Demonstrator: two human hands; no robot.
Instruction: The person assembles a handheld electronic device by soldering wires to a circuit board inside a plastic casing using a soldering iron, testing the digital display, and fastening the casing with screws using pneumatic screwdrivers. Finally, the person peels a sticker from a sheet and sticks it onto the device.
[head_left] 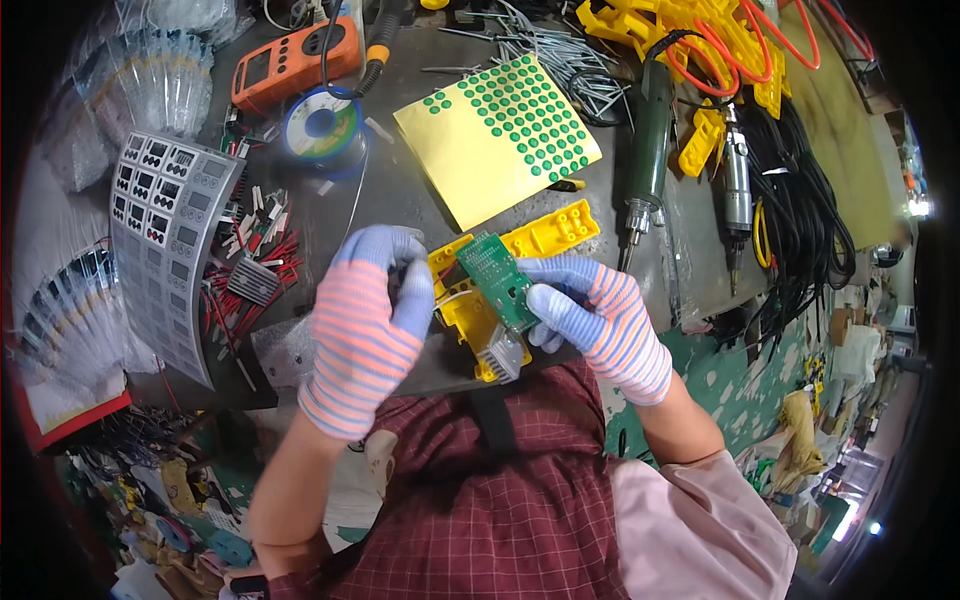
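My right hand (598,318), in a striped glove, pinches the lower right edge of a green circuit board (492,278) between thumb and fingers. The board is tilted above a yellow plastic housing (468,318), with a grey finned heat sink (503,354) at its lower end. Behind the board lies another yellow plastic housing part (553,230). Just left of the board, my left hand (362,330) is gloved too, its fingers curled and the tips turned out of sight; what they hold, if anything, is hidden. A thin solder strand (359,190) runs down toward that hand.
Beyond the hands are a yellow sheet of green round stickers (500,140), a solder spool (322,130) and an orange multimeter (297,64). Two electric screwdrivers (651,150) lie right, beside black cables (800,200). Red wires (270,265) and a label sheet (170,220) are left.
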